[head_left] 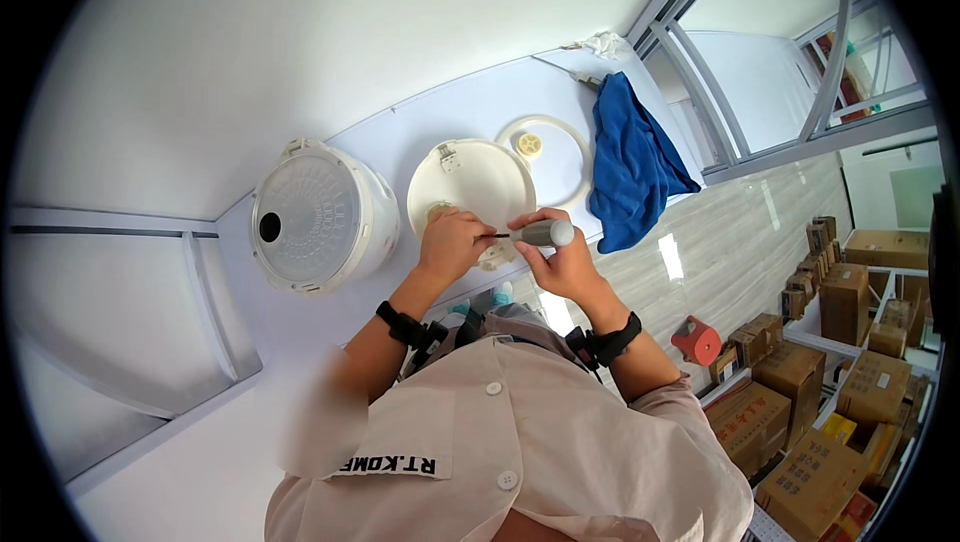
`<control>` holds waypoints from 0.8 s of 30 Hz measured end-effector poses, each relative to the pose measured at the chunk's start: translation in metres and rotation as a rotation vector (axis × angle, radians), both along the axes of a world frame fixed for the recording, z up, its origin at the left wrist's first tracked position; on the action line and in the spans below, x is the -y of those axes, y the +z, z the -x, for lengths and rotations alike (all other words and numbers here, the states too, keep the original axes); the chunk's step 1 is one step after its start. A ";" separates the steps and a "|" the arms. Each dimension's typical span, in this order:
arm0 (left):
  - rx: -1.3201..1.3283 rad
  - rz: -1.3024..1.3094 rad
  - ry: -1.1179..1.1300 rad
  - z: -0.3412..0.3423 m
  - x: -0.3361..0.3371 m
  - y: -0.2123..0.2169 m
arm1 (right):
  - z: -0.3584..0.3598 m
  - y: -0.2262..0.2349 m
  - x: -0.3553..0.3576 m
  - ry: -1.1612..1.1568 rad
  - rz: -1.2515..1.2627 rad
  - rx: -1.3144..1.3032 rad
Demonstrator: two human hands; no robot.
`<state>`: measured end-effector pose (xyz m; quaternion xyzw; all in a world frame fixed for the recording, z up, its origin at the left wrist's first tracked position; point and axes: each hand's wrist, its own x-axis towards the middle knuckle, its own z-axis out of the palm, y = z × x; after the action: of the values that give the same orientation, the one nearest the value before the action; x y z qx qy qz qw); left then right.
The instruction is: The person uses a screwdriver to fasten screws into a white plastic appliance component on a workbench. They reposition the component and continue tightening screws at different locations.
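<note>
My right hand (562, 264) is wrapped round a screwdriver (548, 233) with a grey and white handle. Its thin dark shaft points left, toward the fingertips of my left hand (452, 244). Those fingers are pinched together at the shaft's tip; whatever they hold is hidden. Both hands are over the near edge of a round, shallow white lid (485, 177). A metal hinge-like fitting (450, 158) is on its far rim, and another latch-like part (496, 258) shows below my hands. A small beige piece (438, 210) peeks out beyond my left knuckles.
A white drum (325, 217) with a dark hole in its top stands left. Right of the lid are a cream ring (572, 147), a small yellow cap (529, 146) and a blue cloth (635, 162). Another tool (575, 73) lies behind. Cardboard boxes (795, 372) and a red stool (697, 342) are lower right.
</note>
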<state>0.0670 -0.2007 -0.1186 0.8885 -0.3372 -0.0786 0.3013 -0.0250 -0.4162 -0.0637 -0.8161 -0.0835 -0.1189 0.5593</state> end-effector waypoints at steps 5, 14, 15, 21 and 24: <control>0.037 0.009 0.002 0.001 0.001 0.000 | -0.011 0.010 0.002 -0.022 0.212 0.155; 0.063 0.010 0.014 0.000 0.001 -0.003 | -0.018 0.023 -0.017 -0.165 0.431 0.162; 0.061 0.002 0.017 0.001 0.003 -0.002 | -0.018 0.019 -0.018 -0.169 0.457 0.206; 0.115 0.036 0.021 0.003 0.002 -0.010 | -0.025 0.015 -0.033 -0.156 0.372 0.421; 0.120 0.046 0.021 0.003 0.002 -0.011 | -0.024 0.014 -0.034 -0.127 0.385 0.449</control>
<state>0.0638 -0.2031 -0.1291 0.8878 -0.3473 -0.0141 0.3017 -0.0011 -0.3819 -0.0496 -0.8640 -0.1748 -0.3131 0.3535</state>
